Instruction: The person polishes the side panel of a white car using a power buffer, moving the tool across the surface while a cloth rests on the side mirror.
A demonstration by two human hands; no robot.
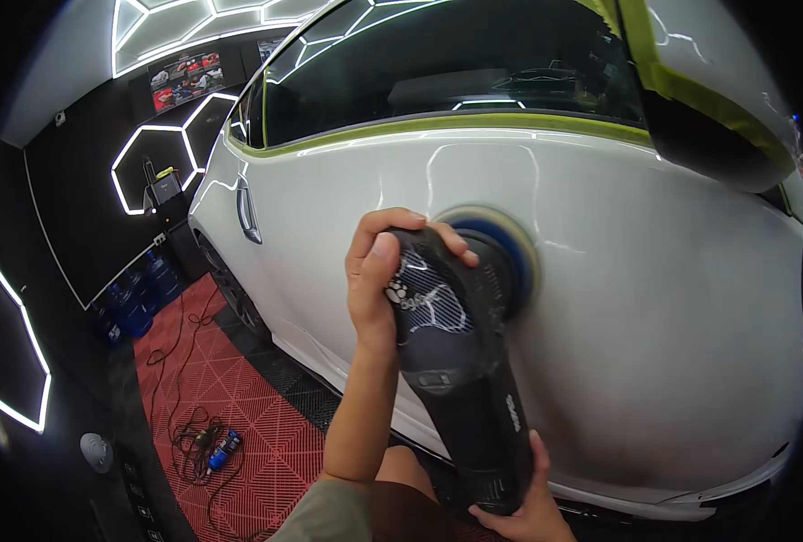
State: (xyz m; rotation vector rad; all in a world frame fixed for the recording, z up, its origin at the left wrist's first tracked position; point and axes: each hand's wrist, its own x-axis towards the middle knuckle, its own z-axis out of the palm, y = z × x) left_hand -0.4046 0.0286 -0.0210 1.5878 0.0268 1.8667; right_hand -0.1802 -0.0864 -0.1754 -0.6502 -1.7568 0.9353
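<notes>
A black polisher has its round pad against the white car door. Around the polisher's head, at the pad end, my left hand is wrapped, with the thumb on top. My right hand grips the far end of the handle, near the bottom of the view. Part of the pad is hidden behind the polisher's head. Yellow-green tape runs along the lower edge of the car window and around the side mirror.
On the red floor tiles at the lower left lie a blue tool and coiled cables. Blue water bottles stand by the dark wall. The car's door handle is left of the polisher.
</notes>
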